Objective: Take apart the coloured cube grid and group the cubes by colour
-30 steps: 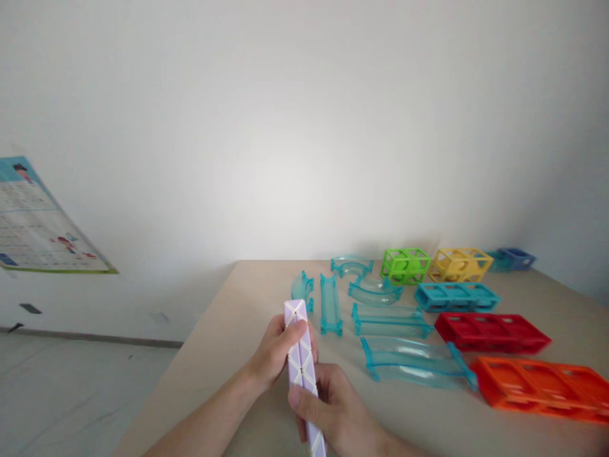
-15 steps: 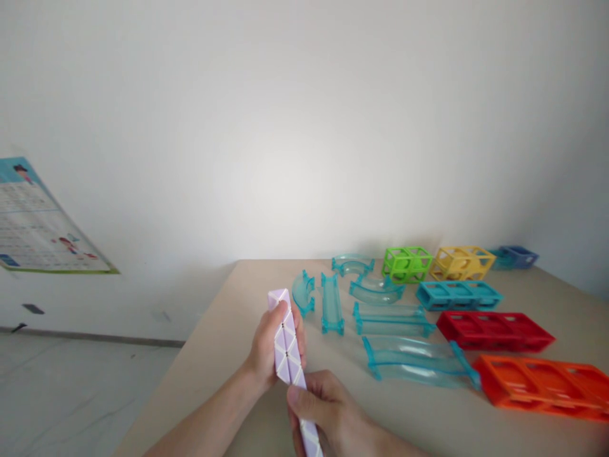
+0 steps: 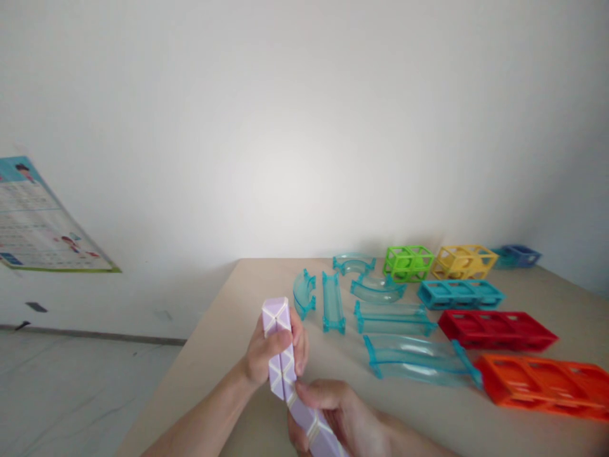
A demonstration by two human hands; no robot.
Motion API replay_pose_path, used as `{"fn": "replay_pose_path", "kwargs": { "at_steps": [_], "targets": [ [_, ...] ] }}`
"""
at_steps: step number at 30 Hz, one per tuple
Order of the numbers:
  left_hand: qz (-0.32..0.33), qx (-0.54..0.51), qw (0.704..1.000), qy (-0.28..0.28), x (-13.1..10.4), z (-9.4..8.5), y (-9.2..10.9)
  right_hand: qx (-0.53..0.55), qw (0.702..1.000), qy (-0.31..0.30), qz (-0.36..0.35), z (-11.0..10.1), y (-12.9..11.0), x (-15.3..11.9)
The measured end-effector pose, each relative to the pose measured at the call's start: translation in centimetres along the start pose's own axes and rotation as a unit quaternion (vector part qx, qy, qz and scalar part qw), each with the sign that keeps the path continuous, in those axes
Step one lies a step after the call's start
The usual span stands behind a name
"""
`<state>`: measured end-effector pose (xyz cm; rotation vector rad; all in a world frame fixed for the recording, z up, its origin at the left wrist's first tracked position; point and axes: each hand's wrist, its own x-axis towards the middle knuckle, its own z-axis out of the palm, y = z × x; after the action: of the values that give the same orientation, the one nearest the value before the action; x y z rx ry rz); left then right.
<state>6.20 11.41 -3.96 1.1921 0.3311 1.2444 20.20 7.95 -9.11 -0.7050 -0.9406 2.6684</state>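
Observation:
A purple-and-white snake puzzle (image 3: 278,320) is held above the near part of the table. My left hand (image 3: 262,352) wraps round its folded upper part, thumb lying across the front. Its far end is doubled back so that two rows of wedges lie side by side. Below, my right hand (image 3: 340,406) pinches the single-row length that slants down to the right, thumb on top. The puzzle's lower end runs out of view at the bottom edge.
On the table (image 3: 223,304), clear-blue track pieces (image 3: 333,304) lie to the right. Beyond them stand a green frame block (image 3: 408,264), a yellow one (image 3: 464,263), a teal one (image 3: 460,294), a red one (image 3: 497,330) and an orange one (image 3: 547,384). A poster (image 3: 47,222) hangs on the left wall.
The lower length of the snake puzzle has turned and now angles more to the right, with wider faces showing. The folded top has tilted, and my left hand has shifted slightly left.

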Motion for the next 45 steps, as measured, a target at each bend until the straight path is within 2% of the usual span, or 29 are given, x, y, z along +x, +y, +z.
{"fn": "replay_pose_path", "kwargs": {
  "at_steps": [4, 11, 16, 20, 23, 26, 28, 30, 33, 35, 38, 41, 45],
  "targets": [
    [-0.012, -0.049, 0.997, -0.066, -0.1, -0.6, -0.4, 0.014, 1.0, -0.011, 0.009, 0.0, 0.4, 0.2],
    [-0.028, -0.045, 0.996, -0.074, -0.1, -0.7, 0.1, 0.027, 0.998, 0.015, 0.053, 1.0, -0.6, 0.3],
    [-0.045, -0.022, 0.99, -0.135, 0.3, -0.7, 0.4, -0.002, 0.994, -0.04, 0.102, 0.1, -1.0, 0.7],
    [-0.095, -0.026, 0.979, -0.179, 0.5, -1.4, 0.7, -0.038, 0.992, -0.114, 0.034, -0.9, -1.0, 1.0],
    [-0.092, -0.042, 0.983, -0.156, 0.2, -2.0, 1.0, -0.046, 0.99, -0.129, -0.029, -0.8, -1.1, 0.6],
    [-0.093, -0.05, 0.984, -0.14, 0.0, -2.2, 1.1, -0.058, 0.991, -0.104, -0.061, -0.2, -1.4, 0.1],
    [-0.104, -0.039, 0.989, -0.099, 0.2, -2.0, 1.1, -0.035, 0.992, -0.08, -0.096, 0.2, -1.5, -0.3],
    [-0.12, 0.0, 0.991, -0.052, 0.5, -1.8, 1.1, 0.018, 0.987, -0.059, -0.15, 0.7, -1.7, -0.6],
    [-0.147, 0.091, 0.985, -0.028, 0.9, -1.5, 0.9, 0.089, 0.972, -0.022, -0.218, 1.2, -2.2, -1.1],
    [-0.154, 0.132, 0.979, -0.006, 1.0, -1.4, 0.6, 0.097, 0.965, 0.009, -0.244, 1.5, -2.6, -1.4],
    [-0.133, 0.175, 0.975, 0.035, 1.1, -1.5, 0.0, 0.056, 0.96, 0.073, -0.264, 1.6, -2.9, -1.3],
    [-0.104, 0.202, 0.973, 0.047, 1.1, -1.6, -0.4, -0.019, 0.95, 0.136, -0.281, 1.6, -2.7, -0.8],
    [-0.104, 0.185, 0.976, 0.047, 1.0, -1.4, -0.6, -0.076, 0.943, 0.145, -0.291, 1.4, -2.2, -0.4]
  ]
}}
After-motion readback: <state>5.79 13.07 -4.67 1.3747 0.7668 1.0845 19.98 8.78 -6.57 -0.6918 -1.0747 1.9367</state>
